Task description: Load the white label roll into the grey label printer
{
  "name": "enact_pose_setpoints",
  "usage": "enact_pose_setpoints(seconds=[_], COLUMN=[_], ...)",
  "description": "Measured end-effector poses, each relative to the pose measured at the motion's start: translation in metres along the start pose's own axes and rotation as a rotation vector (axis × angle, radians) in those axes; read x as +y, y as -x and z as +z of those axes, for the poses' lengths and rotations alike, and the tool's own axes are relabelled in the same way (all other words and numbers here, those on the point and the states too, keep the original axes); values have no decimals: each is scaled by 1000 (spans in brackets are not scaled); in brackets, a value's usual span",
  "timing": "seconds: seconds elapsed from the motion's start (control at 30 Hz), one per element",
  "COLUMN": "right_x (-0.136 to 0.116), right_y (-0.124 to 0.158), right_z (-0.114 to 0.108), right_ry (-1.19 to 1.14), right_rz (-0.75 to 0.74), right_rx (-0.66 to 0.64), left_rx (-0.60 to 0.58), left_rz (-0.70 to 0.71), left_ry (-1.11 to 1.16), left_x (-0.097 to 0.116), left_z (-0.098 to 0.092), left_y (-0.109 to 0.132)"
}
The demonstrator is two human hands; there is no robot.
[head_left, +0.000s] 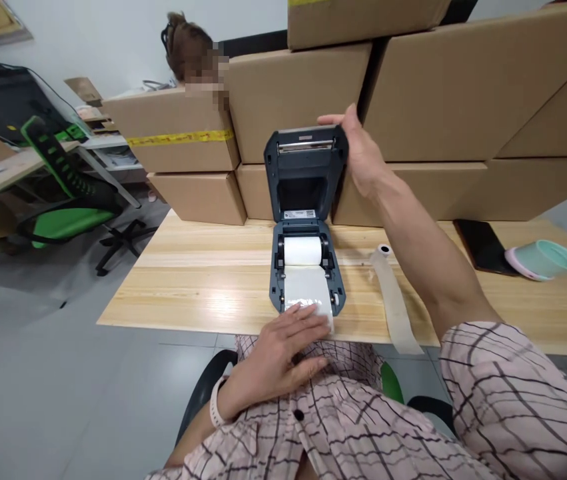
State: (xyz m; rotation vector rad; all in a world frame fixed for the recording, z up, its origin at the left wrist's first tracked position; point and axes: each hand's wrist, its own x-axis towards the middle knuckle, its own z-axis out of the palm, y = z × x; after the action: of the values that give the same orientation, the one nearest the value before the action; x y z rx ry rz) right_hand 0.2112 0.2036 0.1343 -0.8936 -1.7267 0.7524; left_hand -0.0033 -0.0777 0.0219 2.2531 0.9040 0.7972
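Note:
A dark grey label printer (277, 293) stands on the wooden table, its lid (272, 175) raised upright. Inside sits a white label roll (302, 251), and its paper strip (307, 285) runs out over the printer's front edge. My left hand (283, 350) lies flat on the strip's near end, fingers stretched out and together. At the lid's upper right edge is my right hand (360, 157), gripping it with some fingers hidden behind. Right of the printer, a loose strip of backing paper (397, 303) with a small rolled end hangs over the table edge.
Stacked cardboard boxes (433, 100) wall off the table's far side, with a person's head (190, 50) beyond them. A phone (483, 245) and a mint-green cup (543, 260) lie at the right. A green office chair (70, 217) stands at the left.

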Motion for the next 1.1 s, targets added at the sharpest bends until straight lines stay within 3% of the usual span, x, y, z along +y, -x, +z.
enact_pose_setpoints(seconds=[0.03, 0.1, 0.17, 0.2, 0.23, 0.33, 0.43, 0.53, 0.67, 0.87, 1.0, 1.1], right_x=[-5, -17, -27, -29, -29, -23, -16, -13, -12, -12, -12, -12], right_y=[17, 65, 121, 148, 172, 222, 240, 244, 250, 253, 253, 253], right_z=[1, 3, 9, 13, 18, 34, 43, 45, 46, 52, 53, 54], right_ry=[28, 81, 102, 141, 205, 361, 427, 460, 482, 507, 490, 482], right_rz=[-54, -190, -325, -342, -338, -322, -302, -282, -255, -256, -242, -234], right_rx=[16, 56, 49, 0, -58, -145, -150, -180, -222, -190, -149, -140], left_rx=[72, 355, 717, 808, 824, 642, 466, 404, 446, 454, 498, 681], left_rz=[-28, -90, -134, -156, -184, -313, -421, -476, -461, -404, -440, -550], left_ry=[109, 275, 269, 234, 218, 287, 415, 555, 627, 470, 377, 299], left_x=[-1, -7, -17, -22, -28, -44, -56, -63, -63, -61, -49, -31], left_z=[-5, -16, -28, -33, -36, -38, -28, -13, 1, 6, 25, 41], left_y=[3, 6, 3, -2, -8, -29, -43, -43, -36, -36, -8, 21])
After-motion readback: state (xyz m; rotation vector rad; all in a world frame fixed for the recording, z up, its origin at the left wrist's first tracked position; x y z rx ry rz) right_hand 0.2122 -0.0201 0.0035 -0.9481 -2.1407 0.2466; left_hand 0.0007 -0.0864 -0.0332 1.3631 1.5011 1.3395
